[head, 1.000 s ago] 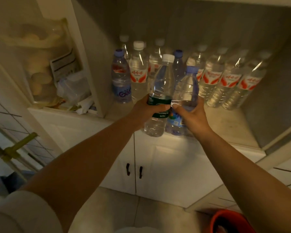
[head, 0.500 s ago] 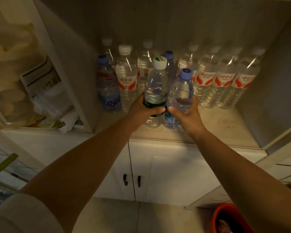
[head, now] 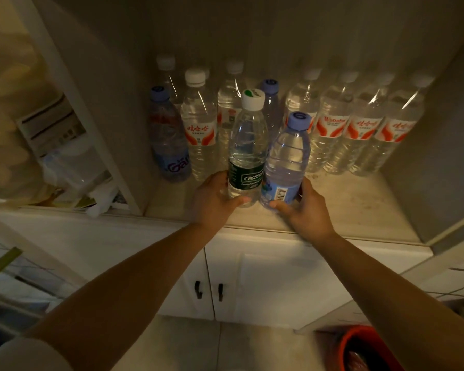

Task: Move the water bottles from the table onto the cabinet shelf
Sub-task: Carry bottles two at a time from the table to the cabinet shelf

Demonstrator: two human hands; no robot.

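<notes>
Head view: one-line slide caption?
Left hand and right hand set green-label bottle and blue-cap bottle upright on cabinet shelf.

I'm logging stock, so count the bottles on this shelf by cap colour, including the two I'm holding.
White-cap bottles: 8, one in the left hand
Blue-cap bottles: 3, one in the right hand
Total: 11 in view

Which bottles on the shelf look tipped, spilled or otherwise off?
None. The green-labelled clear bottle in the left hand and the blue-capped bottle in the right hand stand upright at the beige shelf's front; no spill.
</notes>
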